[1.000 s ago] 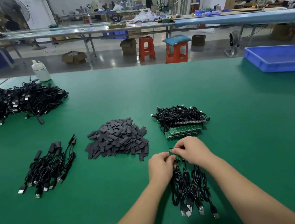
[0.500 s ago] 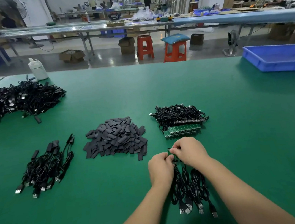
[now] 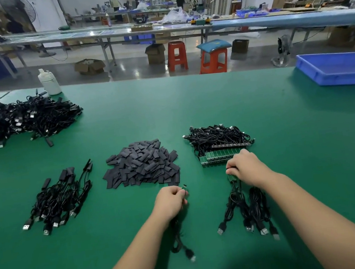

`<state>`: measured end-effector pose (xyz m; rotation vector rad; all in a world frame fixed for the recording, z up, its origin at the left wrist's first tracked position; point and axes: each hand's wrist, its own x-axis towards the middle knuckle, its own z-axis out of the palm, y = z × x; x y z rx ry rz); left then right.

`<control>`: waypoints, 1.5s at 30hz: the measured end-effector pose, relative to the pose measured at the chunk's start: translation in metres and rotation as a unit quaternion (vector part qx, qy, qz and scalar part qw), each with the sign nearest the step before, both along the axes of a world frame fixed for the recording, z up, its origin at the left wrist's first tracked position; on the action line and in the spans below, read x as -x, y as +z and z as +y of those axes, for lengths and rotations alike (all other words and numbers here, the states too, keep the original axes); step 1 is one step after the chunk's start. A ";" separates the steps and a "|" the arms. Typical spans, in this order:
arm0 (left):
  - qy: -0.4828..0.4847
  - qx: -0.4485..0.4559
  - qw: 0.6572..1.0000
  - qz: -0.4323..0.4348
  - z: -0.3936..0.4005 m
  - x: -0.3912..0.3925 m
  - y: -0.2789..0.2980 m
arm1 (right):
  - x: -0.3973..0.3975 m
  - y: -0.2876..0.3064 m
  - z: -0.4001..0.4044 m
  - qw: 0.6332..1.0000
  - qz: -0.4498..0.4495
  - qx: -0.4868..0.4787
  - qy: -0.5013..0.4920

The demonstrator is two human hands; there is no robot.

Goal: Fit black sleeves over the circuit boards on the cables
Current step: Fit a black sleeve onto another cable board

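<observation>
Pinching one cable's circuit board (image 3: 185, 187) in your left hand (image 3: 171, 200), you let its lead hang toward you, the USB plug (image 3: 192, 258) trailing nearest, which leaves the bare board end clear to take a sleeve. Your right hand (image 3: 246, 166) curls over the top of the small bunch of cables (image 3: 249, 210), gripping their board ends so the rest stay gathered; four plugs show at its near end, though the leads tangle too much for a sure count. Just beyond your left hand lies the heap of black sleeves (image 3: 141, 163), close enough to pick from without reaching, far too many to count. To its left sits a small group of sleeved cables (image 3: 60, 199), seemingly the finished ones. Behind your right hand waits a stack of cables with bare green boards (image 3: 219, 143). Farther off, a large cable pile (image 3: 14, 121) lies at far left, with one white bottle (image 3: 49, 82) and one blue tray (image 3: 340, 68) at the table's (image 3: 212, 98) far side.
</observation>
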<state>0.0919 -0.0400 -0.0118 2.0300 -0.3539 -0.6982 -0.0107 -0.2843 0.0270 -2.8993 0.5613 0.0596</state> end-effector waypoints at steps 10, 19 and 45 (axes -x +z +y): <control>0.016 0.016 0.990 -0.137 0.004 -0.007 -0.003 | -0.016 -0.019 0.058 0.980 -0.170 -0.080 -0.059; 0.039 0.161 0.986 0.023 0.007 -0.003 0.003 | -0.028 -0.046 0.158 0.812 -0.183 -0.529 -0.165; -0.141 -0.260 0.857 -0.421 0.028 -0.050 -0.026 | -0.027 -0.075 0.134 0.865 -0.170 -0.453 -0.133</control>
